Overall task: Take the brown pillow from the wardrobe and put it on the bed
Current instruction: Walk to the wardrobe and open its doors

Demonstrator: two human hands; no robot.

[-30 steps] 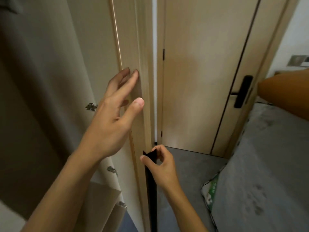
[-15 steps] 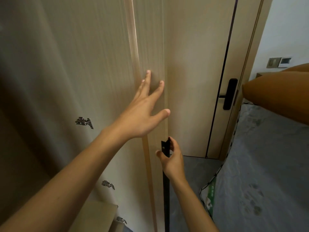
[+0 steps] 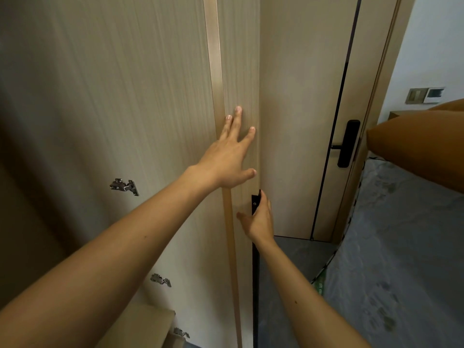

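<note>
The brown pillow lies on the grey bed at the right edge of view. A light wood wardrobe door fills the left and middle, its inner face with metal hinges toward me. My left hand lies flat on that door near its free edge, fingers spread. My right hand grips the long black handle strip running down the door's edge.
A beige room door with a black lever handle stands behind, beside a wall switch panel. Grey floor shows between wardrobe and bed. A wardrobe shelf corner sits at bottom left.
The wardrobe door has swung toward the right, across the view. My left hand went from curled round its edge to flat on its face. My right hand kept hold of the black handle strip.
</note>
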